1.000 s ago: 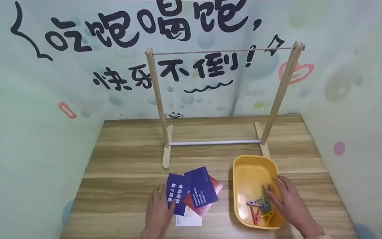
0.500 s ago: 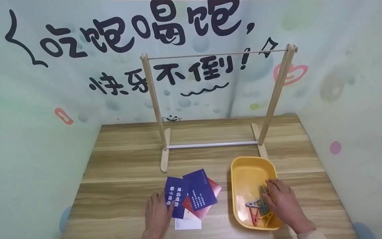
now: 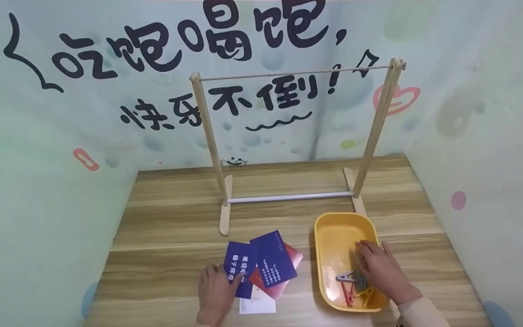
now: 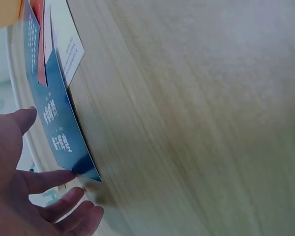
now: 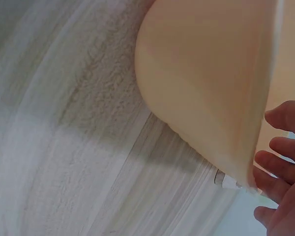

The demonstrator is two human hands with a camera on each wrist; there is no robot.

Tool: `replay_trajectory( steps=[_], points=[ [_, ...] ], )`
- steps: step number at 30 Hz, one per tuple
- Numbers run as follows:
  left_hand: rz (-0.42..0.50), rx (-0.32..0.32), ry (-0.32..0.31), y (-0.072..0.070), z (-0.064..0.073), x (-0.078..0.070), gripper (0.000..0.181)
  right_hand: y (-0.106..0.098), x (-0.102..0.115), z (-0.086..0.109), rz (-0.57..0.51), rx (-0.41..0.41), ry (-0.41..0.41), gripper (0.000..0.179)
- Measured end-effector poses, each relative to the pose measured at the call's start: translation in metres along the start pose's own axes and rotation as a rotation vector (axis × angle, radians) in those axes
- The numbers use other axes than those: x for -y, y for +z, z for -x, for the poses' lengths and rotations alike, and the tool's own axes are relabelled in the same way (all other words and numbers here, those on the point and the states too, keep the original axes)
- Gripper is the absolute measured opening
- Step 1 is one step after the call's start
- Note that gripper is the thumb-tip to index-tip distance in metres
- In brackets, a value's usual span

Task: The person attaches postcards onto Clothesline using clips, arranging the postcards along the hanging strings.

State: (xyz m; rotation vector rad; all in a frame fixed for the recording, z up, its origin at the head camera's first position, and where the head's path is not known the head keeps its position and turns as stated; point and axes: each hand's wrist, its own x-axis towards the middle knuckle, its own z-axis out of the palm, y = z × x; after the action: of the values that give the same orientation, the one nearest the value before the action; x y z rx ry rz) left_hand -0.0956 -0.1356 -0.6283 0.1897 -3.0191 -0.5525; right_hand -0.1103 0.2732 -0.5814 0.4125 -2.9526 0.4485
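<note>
My left hand [image 3: 216, 290] rests beside a dark blue card [image 3: 234, 256] with white characters. Its thumb lies over the card, and in the left wrist view the index fingertip meets the card's edge [image 4: 64, 123]. A second blue card [image 3: 273, 256] overlaps red cards [image 3: 294, 256] and a white card [image 3: 261, 306]. Over the yellow plastic basin [image 3: 318, 245], my right hand [image 3: 386, 270] reaches across the right rim, fingers bent loosely above the clothespins. Grey [image 3: 345, 276], red [image 3: 348, 296] and yellow [image 3: 366, 297] clothespins show; a blue-green one [image 3: 360, 282] is partly hidden by the hand.
Behind the basin and cards stands a wooden frame [image 3: 209, 136] with a string [image 3: 288, 74] across its top and a white rod [image 3: 288, 197] low down. Printed cloth walls [image 3: 52, 204] enclose the wooden tabletop [image 3: 161, 245] on three sides.
The right hand has moved left from the basin's right rim, farther in over the clothespins. The left hand keeps its place at the blue card. The head view has shifted slightly.
</note>
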Motion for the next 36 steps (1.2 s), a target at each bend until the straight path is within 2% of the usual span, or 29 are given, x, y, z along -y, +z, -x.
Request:
replay_trajectory(
  steps=[4,7,10,15,18,20,22,25,28,30,33,36],
  points=[
    [0.015,-0.017,-0.033,0.004,-0.003,0.001,0.069,0.005,-0.001,-0.005,0.038,0.009,0.0,0.031],
    [0.064,-0.006,-0.071,0.004,-0.004,0.001,0.07,0.009,-0.002,-0.006,0.068,0.005,-0.021,0.027],
    [0.133,0.024,-0.112,0.002,-0.005,0.0,0.072,0.013,-0.001,-0.004,0.1,0.024,-0.041,0.024],
    [0.214,0.091,-0.182,-0.003,-0.008,-0.002,0.071,0.016,0.001,-0.002,0.143,0.057,-0.032,0.025],
    [0.242,0.125,-0.228,-0.005,-0.009,-0.003,0.064,0.018,0.001,-0.003,0.178,0.038,-0.036,0.025],
    [0.274,0.124,-0.24,-0.006,-0.009,-0.003,0.058,0.02,0.001,-0.004,0.206,0.008,-0.053,0.024],
    [0.307,0.121,-0.234,-0.007,-0.008,-0.004,0.053,0.022,0.001,-0.003,0.235,-0.018,-0.071,0.022],
    [0.362,0.134,-0.213,-0.01,-0.007,-0.005,0.034,0.025,0.0,-0.003,0.259,-0.025,-0.083,0.016],
    [0.355,0.132,-0.224,-0.011,-0.007,-0.006,0.026,0.026,0.0,-0.003,0.257,-0.008,-0.065,0.012],
    [0.322,0.104,-0.268,-0.011,-0.007,-0.008,0.031,0.028,0.001,-0.004,0.263,-0.014,-0.056,0.011],
    [0.284,0.07,-0.348,-0.009,-0.009,-0.013,0.049,0.029,0.002,-0.003,0.282,-0.047,-0.054,0.012],
    [0.282,0.081,-0.395,-0.009,-0.01,-0.016,0.057,0.03,0.003,-0.003,0.292,-0.064,-0.055,0.012]
  ],
)
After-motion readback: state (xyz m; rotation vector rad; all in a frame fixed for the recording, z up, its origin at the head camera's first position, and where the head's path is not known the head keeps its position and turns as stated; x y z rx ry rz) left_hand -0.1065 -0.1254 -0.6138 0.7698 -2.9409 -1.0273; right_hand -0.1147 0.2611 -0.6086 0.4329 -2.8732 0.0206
